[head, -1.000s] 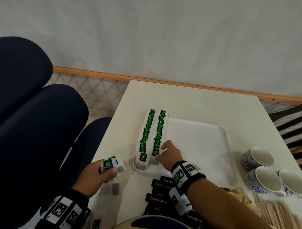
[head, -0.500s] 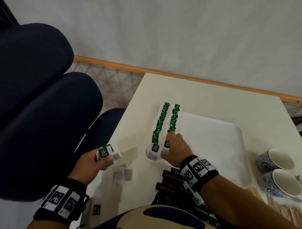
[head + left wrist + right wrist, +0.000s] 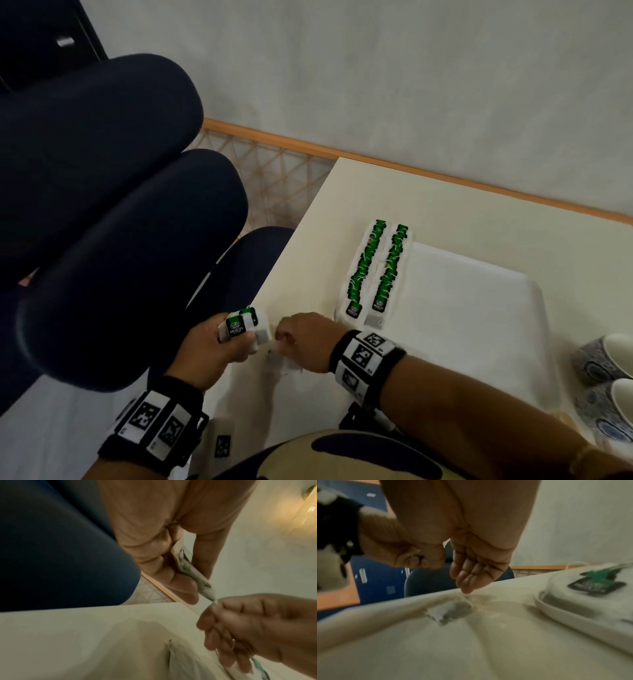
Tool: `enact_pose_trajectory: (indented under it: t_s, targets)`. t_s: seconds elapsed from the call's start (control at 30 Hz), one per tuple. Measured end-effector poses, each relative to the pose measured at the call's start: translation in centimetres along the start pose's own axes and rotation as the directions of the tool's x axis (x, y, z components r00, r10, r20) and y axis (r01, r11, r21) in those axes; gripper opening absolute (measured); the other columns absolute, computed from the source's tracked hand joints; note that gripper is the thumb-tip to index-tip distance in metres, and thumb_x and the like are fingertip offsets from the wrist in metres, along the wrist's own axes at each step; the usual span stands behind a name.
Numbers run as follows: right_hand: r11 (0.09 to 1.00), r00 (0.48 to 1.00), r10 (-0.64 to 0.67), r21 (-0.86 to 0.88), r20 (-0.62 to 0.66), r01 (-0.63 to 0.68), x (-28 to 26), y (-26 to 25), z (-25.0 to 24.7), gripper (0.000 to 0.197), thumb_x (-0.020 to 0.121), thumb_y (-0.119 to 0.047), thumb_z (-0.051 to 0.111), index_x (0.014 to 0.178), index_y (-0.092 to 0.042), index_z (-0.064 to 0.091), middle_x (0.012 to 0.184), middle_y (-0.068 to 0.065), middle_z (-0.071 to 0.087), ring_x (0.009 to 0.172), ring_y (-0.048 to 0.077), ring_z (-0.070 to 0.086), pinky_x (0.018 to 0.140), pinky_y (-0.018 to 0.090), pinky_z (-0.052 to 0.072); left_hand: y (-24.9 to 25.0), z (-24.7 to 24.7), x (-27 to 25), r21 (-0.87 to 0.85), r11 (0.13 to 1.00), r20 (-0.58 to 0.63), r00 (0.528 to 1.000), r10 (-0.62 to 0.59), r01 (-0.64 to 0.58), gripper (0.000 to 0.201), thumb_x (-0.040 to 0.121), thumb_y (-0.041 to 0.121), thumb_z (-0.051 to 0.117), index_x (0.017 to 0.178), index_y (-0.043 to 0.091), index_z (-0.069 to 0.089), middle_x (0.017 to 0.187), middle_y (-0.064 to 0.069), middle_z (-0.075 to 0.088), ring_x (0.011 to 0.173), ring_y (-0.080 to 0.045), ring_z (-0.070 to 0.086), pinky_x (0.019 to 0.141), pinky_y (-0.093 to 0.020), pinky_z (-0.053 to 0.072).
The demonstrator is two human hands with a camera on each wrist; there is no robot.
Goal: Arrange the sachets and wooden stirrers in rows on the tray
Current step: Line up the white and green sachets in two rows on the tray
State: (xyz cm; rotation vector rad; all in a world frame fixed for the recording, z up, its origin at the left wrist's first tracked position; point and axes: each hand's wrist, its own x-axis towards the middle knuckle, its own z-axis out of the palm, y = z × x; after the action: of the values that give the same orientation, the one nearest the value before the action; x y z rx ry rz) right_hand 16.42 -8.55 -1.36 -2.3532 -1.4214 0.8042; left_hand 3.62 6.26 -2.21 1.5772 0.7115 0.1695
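The white tray (image 3: pixel 479 308) lies on the cream table and carries two rows of green tea sachets (image 3: pixel 363 270) along its left side. At the table's left edge my left hand (image 3: pixel 236 337) grips a small stack of green tea sachets (image 3: pixel 241 325). In the left wrist view that stack (image 3: pixel 197 577) sits between thumb and fingers. My right hand (image 3: pixel 284 334) is beside it with fingers curled, and its fingertips (image 3: pixel 212 609) pinch the end of a sachet in the stack. A loose tea bag (image 3: pixel 452 611) lies on the table under the right hand. No wooden stirrers are in view.
Dark blue chairs (image 3: pixel 120 240) stand close against the table's left edge. Black coffee sachets (image 3: pixel 359 418) lie partly hidden under my right forearm. Blue-patterned cups (image 3: pixel 603 356) stand at the far right, beside the tray. A wall runs behind the table.
My right hand has left the near end of the second row on the tray and moved left to the stack in my left hand. The left hand has stayed at the table's edge.
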Motion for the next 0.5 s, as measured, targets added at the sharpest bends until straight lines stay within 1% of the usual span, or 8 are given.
enact_pose_trajectory:
  t_s: [0.07,0.1,0.17,0.23,0.3,0.33,0.4,0.5]
  targets:
    - [0.979,0.997,0.058,0.198,-0.054,-0.047,0.1,-0.5,-0.4,0.044,0.102,-0.043,0.034,0.099,-0.008,0.060,0.102,0.013,0.066,0.095,0.029,0.060,0.086,0.037,0.047,-0.1,0.0,0.0,0.005,1.000,0.013,1.000,-0.004,0.004,0.025,0.077,0.003,0.074,0.100,0.006,0.067,0.087,-0.019,0.070,0.077,-0.027,0.067,0.062,-0.029,0.057]
    - [0.954,0.994,0.086,0.295,-0.067,-0.063,0.0,-0.6,-0.7,0.049,0.102,-0.047,0.032,0.095,-0.007,0.060,0.098,0.013,0.067,0.092,0.029,0.061,0.087,0.038,0.048,-0.1,0.1,0.0,0.001,1.000,0.023,1.000,-0.004,0.004,0.025,0.077,0.000,0.073,0.101,0.006,0.066,0.089,-0.021,0.070,0.078,-0.029,0.066,0.061,-0.028,0.057]
    - [0.918,0.991,0.091,0.393,-0.097,-0.046,-0.3,-0.8,-1.1,0.042,0.098,-0.047,0.043,0.082,-0.011,0.057,0.087,0.012,0.066,0.084,0.028,0.062,0.080,0.035,0.050,0.0,0.7,0.1,0.005,1.000,0.056,0.998,-0.003,0.003,0.029,0.073,0.003,0.075,0.100,0.006,0.066,0.089,-0.023,0.069,0.080,-0.031,0.067,0.062,-0.029,0.058]
    - [0.943,0.988,0.082,0.331,-0.131,-0.034,-0.8,-0.5,-1.3,0.034,0.093,-0.040,0.057,0.069,-0.017,0.049,0.073,0.006,0.056,0.073,0.024,0.054,0.066,0.029,0.043,0.3,1.4,0.3,0.008,1.000,0.103,0.995,-0.007,0.007,0.024,0.077,-0.001,0.073,0.100,0.003,0.066,0.091,-0.025,0.068,0.079,-0.030,0.067,0.063,-0.029,0.059]
    - [0.961,0.983,0.103,0.270,-0.153,-0.059,-1.6,0.1,-1.5,0.033,0.091,-0.030,0.061,0.063,-0.023,0.044,0.066,-0.003,0.048,0.071,0.018,0.048,0.059,0.025,0.035,0.5,2.1,0.6,0.006,1.000,0.146,0.989,-0.012,0.011,0.021,0.079,-0.006,0.071,0.097,0.002,0.065,0.089,-0.024,0.067,0.079,-0.029,0.066,0.062,-0.029,0.059]
    - [0.961,0.980,0.112,0.270,-0.162,-0.065,-2.2,0.7,-1.5,0.031,0.091,-0.027,0.060,0.064,-0.023,0.046,0.066,-0.004,0.049,0.071,0.018,0.049,0.057,0.024,0.036,0.6,2.4,0.7,0.014,1.000,0.157,0.988,-0.005,0.003,0.022,0.074,-0.002,0.075,0.094,0.001,0.065,0.086,-0.023,0.066,0.078,-0.029,0.065,0.063,-0.031,0.059]
    - [0.950,0.970,0.177,0.287,-0.168,-0.123,-3.4,2.0,-1.6,0.024,0.091,-0.024,0.059,0.068,-0.022,0.050,0.071,-0.002,0.055,0.074,0.020,0.054,0.060,0.025,0.041,0.6,2.8,1.1,0.030,1.000,0.178,0.984,-0.005,0.000,0.029,0.066,0.008,0.079,0.089,-0.002,0.064,0.084,-0.027,0.065,0.078,-0.032,0.065,0.065,-0.037,0.059]
    - [0.896,0.921,0.355,0.339,-0.164,-0.285,-5.5,4.9,-1.8,0.030,0.090,-0.027,0.060,0.063,-0.021,0.048,0.069,-0.004,0.052,0.074,0.018,0.053,0.061,0.025,0.040,0.7,3.4,1.5,0.023,1.000,0.201,0.979,-0.024,0.020,0.017,0.077,-0.007,0.073,0.090,-0.004,0.062,0.086,-0.028,0.067,0.083,-0.037,0.070,0.067,-0.037,0.059]
